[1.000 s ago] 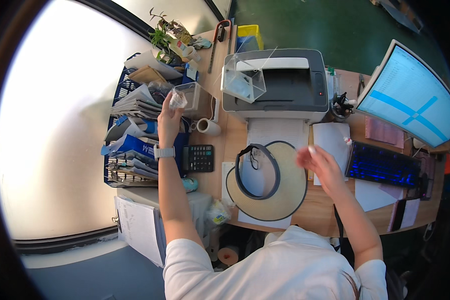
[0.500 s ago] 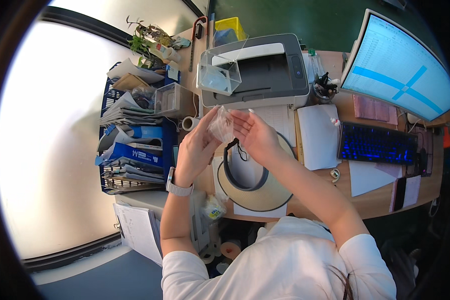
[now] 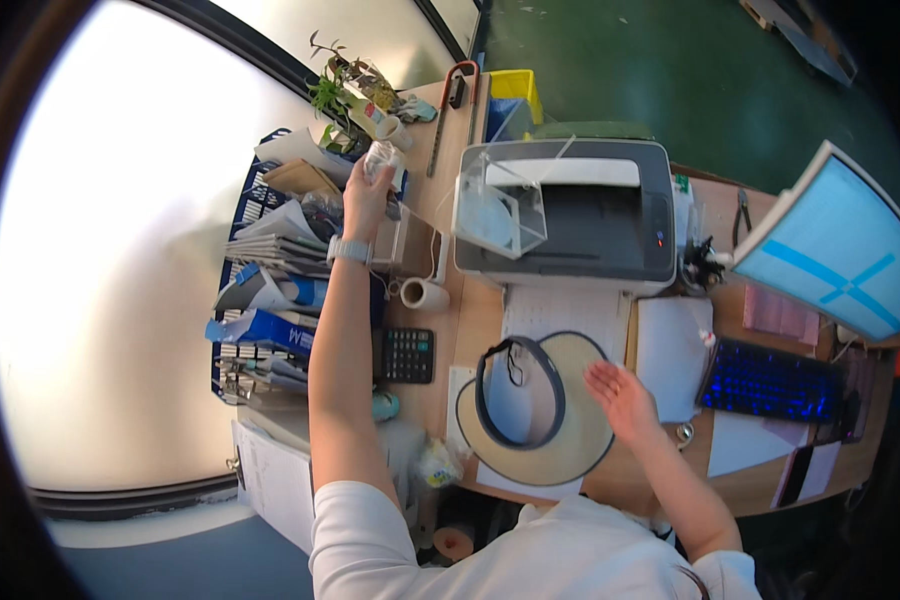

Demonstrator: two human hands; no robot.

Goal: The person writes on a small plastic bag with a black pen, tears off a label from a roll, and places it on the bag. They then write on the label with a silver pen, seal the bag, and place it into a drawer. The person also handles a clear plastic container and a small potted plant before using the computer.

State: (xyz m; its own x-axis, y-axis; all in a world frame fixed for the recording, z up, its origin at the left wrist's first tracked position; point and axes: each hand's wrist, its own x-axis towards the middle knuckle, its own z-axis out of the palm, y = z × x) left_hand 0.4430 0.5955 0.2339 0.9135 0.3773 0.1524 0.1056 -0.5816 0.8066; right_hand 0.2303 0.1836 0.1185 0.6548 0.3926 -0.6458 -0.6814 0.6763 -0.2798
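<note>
My left hand (image 3: pixel 367 205) is stretched far forward, closed on a crumpled clear plastic bag (image 3: pixel 381 158) above the back end of the file trays. A potted plant (image 3: pixel 342 105) stands just beyond it. My right hand (image 3: pixel 625 402) is held over the right edge of a beige sun visor (image 3: pixel 588 440), its fingers straight and together with nothing in them. The visor's dark headband (image 3: pixel 556 395) faces up. Whether the right fingertips touch the brim, I cannot tell.
Left are blue file trays (image 3: pixel 232 285) with papers, a calculator (image 3: pixel 408 356) and a paper roll (image 3: pixel 425 295). A printer (image 3: pixel 570 262) bears a clear box (image 3: pixel 500 215). Rightward are a pen holder (image 3: pixel 703 268), a monitor (image 3: pixel 830 250) and a lit keyboard (image 3: pixel 773 381).
My hands have parted. The left one has carried the clear bag forward and left to the plant; the right has drawn back toward the visor. The whole view has shifted too.
</note>
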